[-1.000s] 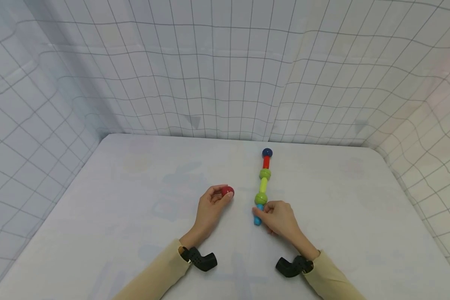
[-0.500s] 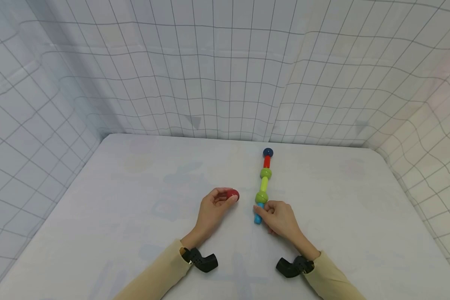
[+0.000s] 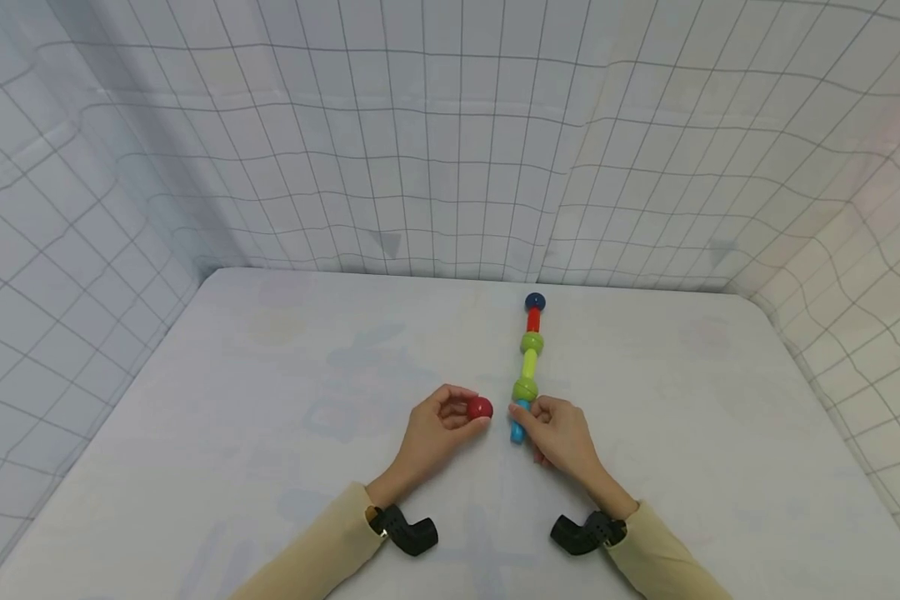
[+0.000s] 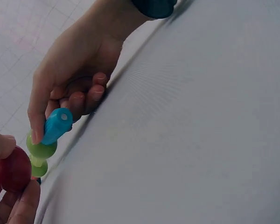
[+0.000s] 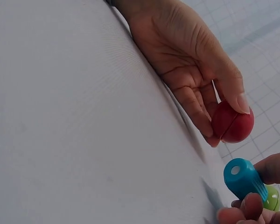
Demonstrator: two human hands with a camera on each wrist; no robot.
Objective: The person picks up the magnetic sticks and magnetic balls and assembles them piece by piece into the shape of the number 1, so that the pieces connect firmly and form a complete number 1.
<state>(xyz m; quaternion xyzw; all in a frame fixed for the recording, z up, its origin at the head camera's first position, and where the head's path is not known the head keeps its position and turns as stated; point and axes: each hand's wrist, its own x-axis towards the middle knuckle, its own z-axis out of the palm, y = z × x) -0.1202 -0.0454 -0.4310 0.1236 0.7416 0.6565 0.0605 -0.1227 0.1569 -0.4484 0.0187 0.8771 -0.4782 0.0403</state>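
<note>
In the head view my left hand (image 3: 435, 429) pinches a red ball (image 3: 480, 408) between thumb and fingers. To its right, my right hand (image 3: 564, 437) grips a blue rod (image 3: 518, 432) at the near end of a chain of joined toy pieces. Beyond the blue rod come a green ball (image 3: 525, 389), a yellow-green rod (image 3: 530, 364), a second green ball (image 3: 532, 342), a red rod (image 3: 533, 320) and a dark blue ball (image 3: 536, 302). A small gap separates the red ball from the blue rod (image 5: 242, 177), whose free end shows a pale round spot in the right wrist view.
Both hands work over a white table (image 3: 270, 400). A white curtain with a grid of dark lines (image 3: 450, 150) surrounds its back and sides. Black wrist cameras (image 3: 412, 533) sit on both wrists, at the cuffs of pale yellow sleeves (image 3: 315, 550).
My left hand has carried the red ball right and toward me, nearer the blue rod. The chain has shifted slightly away from me with my right hand still gripping it.
</note>
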